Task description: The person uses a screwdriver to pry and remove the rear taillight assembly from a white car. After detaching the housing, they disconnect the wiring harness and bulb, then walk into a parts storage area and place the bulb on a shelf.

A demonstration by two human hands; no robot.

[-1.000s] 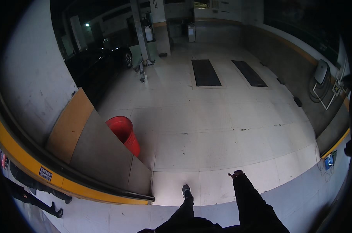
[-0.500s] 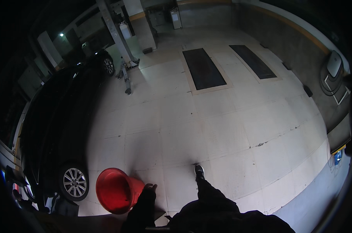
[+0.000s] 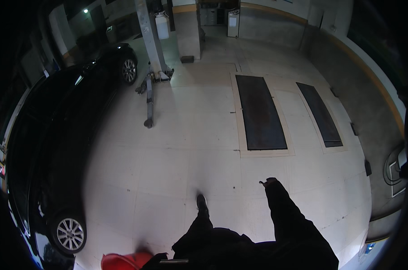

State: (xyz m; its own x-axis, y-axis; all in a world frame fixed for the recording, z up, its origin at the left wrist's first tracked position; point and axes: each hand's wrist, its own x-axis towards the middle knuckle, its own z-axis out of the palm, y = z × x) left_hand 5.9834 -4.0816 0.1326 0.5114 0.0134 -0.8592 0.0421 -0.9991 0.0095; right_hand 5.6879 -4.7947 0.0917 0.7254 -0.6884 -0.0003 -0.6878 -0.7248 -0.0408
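Note:
My right arm, in a dark sleeve, reaches forward over the pale floor. My right hand (image 3: 269, 181) shows small and dim at its end. Its thumb side stands apart from the loosely bent fingers, and I make out nothing held. At the lower edge lies part of a red bucket (image 3: 123, 261), cut off by the frame. A bit of dark sleeve (image 3: 156, 258) covers its right side. My left hand is not visible, so whether it touches the bucket is hidden. One dark shoe (image 3: 201, 202) is stretched ahead on the floor.
A black car (image 3: 51, 130) stands along the left. Beyond it rises a lift post (image 3: 152, 45) with a low lift arm (image 3: 149, 105) reaching over the floor. Two dark floor plates (image 3: 261, 112) (image 3: 320, 114) lie ahead right. A wall (image 3: 361, 90) runs along the right.
My right hand has swung forward into view, while my left hand has dropped out of it. The bucket has slid down to the lower edge. The floor plates appear closer, and the other foot is forward.

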